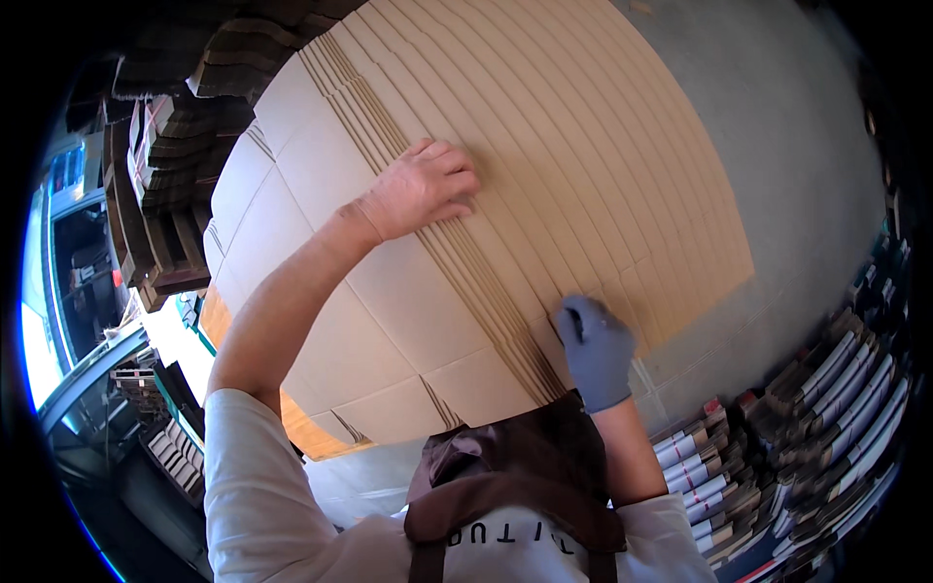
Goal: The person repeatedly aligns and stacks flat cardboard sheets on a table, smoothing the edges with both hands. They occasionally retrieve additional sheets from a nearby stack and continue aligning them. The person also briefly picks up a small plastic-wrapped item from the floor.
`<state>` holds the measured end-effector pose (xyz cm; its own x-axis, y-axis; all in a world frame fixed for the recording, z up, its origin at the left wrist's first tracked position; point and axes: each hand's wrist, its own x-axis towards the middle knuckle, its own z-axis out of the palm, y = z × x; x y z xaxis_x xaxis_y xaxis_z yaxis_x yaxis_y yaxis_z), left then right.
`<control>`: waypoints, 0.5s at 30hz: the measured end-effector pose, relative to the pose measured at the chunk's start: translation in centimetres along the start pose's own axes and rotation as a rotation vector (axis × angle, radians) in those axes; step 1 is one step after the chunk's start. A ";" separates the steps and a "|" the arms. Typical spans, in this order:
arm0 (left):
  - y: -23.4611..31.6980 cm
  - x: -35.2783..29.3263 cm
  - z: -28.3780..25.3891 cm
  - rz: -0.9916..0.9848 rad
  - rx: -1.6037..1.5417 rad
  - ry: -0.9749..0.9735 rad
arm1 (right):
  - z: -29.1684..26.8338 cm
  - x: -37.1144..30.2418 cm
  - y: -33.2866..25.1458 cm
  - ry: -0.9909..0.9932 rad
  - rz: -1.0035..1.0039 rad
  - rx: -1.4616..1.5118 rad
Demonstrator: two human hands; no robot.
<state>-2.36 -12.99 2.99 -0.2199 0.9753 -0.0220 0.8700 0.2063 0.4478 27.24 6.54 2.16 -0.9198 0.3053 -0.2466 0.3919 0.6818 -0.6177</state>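
Brown apron (505, 447) at 6 o'clock. Gray-gloved right hand (600, 360) at 4, over the fanned cardboard sheets (554, 146), fingers bent; can't tell if gripping. Bare left hand (428, 189) at 11, curled on sheets, grip also unclear. Sheets run centre to 12. Bundled stacks (841, 398) at 4, wooden pallet (177, 248) at 9.

Loose white short-sleeved shirt (258, 486), dark block lettering (477, 533) across its chest, dark brown fabric apron (525, 452) with two matching shoulder straps (428, 562), plain blue-grey glove (601, 369) on the right grip (593, 352), left grip (426, 188) bare
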 end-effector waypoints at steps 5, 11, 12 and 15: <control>0.0 1.1 -0.8 -0.008 0.044 -0.143 | 1.4 -2.5 -1.3 0.028 0.029 -0.045; -0.3 1.8 -1.1 -0.034 0.003 -0.261 | 0.6 -1.3 -1.4 -0.102 0.139 0.112; -0.3 2.0 -1.2 -0.045 -0.008 -0.297 | 0.6 -1.3 -1.2 -0.105 0.125 0.149; -0.1 2.6 -2.0 -0.073 -0.024 -0.381 | 0.7 -1.1 -1.4 -0.127 0.096 0.142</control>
<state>-3.89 -10.64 4.69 -0.0977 0.9185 -0.3832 0.8467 0.2790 0.4530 27.71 4.79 2.75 -0.8769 0.2718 -0.3964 0.4796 0.5506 -0.6832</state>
